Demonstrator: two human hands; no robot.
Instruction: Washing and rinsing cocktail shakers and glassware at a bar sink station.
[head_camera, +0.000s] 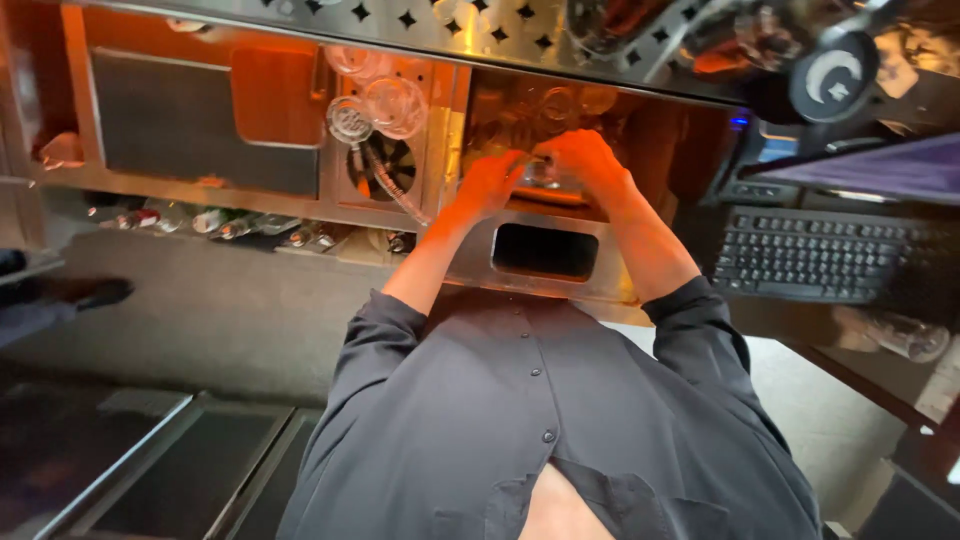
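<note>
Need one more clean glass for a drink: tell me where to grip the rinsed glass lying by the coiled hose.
Take the clear glass by its bowl wall, just behind the rim, from the side away from the coiled hose. Its round mouth faces the camera, so it probably lies tipped; other glasses crowd it, so lift gently.

Clear glossy glass (545, 172), brushed-metal sink (480, 255)
</note>
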